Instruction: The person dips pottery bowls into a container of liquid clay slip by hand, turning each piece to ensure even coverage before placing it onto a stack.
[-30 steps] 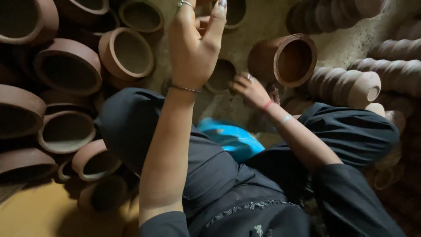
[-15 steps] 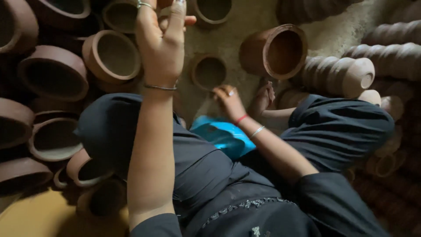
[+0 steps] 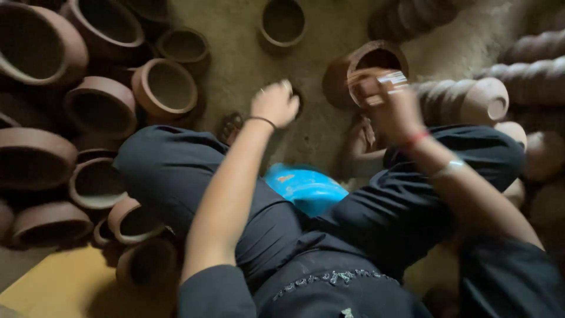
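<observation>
I sit cross-legged in dark clothes on an earth floor among clay pots. My left hand, with a thin bangle at the wrist, hangs with curled fingers over a small dark pot that it mostly hides. Whether it grips the pot is unclear. My right hand, blurred by motion, is raised in front of a brown clay pot lying tilted on its side. Something pale shows at its fingers, too blurred to identify. A blue plastic object lies between my knees.
Several wide-mouthed clay pots crowd the left side, some stacked. A row of nested small bowls lies sideways at the right, with more rows behind. One round pot stands at the top. A yellow surface shows at bottom left.
My left hand has dropped from held high and open to low over the small pot. The right hand has lifted from the floor up to the tilted pot's mouth.
</observation>
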